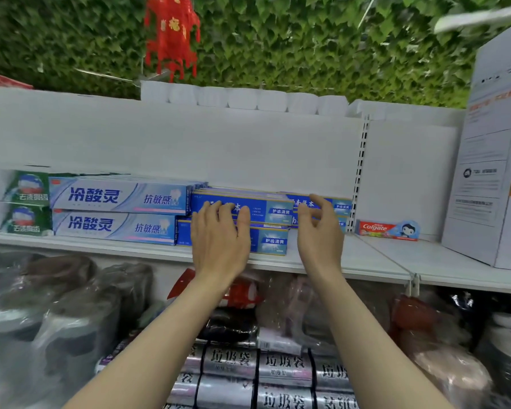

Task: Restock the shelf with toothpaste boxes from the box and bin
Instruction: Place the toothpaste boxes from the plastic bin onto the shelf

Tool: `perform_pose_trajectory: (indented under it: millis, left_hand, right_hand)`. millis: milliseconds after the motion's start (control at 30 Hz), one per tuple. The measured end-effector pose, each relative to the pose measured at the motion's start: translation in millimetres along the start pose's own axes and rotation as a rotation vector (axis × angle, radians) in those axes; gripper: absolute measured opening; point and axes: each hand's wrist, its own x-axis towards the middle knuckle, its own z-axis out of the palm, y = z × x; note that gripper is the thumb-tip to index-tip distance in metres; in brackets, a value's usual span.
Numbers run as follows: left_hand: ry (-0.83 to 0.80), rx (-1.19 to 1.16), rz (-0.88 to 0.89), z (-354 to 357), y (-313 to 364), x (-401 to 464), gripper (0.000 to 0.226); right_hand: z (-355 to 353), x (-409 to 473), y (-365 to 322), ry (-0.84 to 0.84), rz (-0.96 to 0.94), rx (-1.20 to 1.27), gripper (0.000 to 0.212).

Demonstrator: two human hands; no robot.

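Dark blue toothpaste boxes [266,209] lie stacked on the white shelf [366,258], a front stack and a second stack [341,206] behind to the right. My left hand [219,234] lies flat against the front of the front stack, fingers fairly straight and touching the top box. My right hand [319,228] hovers just right of that stack with loosely curled fingers and nothing in it. Pale blue toothpaste boxes [115,211] are stacked directly to the left of the dark blue ones.
Green-and-white boxes [24,202] fill the shelf's far left. A red Colgate box [387,230] lies alone right of the upright post. A tall white carton [490,160] stands at the far right. Wrapped goods and silver rolls [278,367] sit on the lower shelf.
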Motion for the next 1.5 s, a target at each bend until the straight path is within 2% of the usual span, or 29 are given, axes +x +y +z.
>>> perform_pose_trajectory:
  millis: [233, 400, 733, 967, 1200, 1367, 1500]
  left_hand:
    - [0.013, 0.057, -0.024, 3, 4, 7, 0.062]
    - [0.024, 0.128, -0.018, 0, 9, 17, 0.079]
    - [0.016, 0.146, 0.012, -7, 0, 9, 0.081]
    - [-0.052, 0.245, 0.009, 1, -3, 16, 0.091]
    - [-0.085, 0.282, -0.001, 3, -1, 20, 0.090]
    - [-0.148, 0.337, -0.019, 4, 4, 29, 0.098]
    - [-0.172, 0.344, -0.035, 6, 4, 31, 0.091]
  right_hand:
    - [10, -7, 2, -0.074, -0.003, -0.017, 0.036]
    - [13, 2, 1, -0.073, 0.013, 0.007, 0.035]
    - [18, -5, 7, -0.011, 0.026, -0.019, 0.028]
    - [22, -5, 2, -0.164, -0.021, -0.193, 0.030]
    - [21, -1, 2, -0.241, -0.004, -0.175, 0.039]
    - [21, 3, -4, -0.346, 0.000, -0.186, 0.048]
    - [23, 7, -5, -0.379, 0.007, -0.200, 0.052]
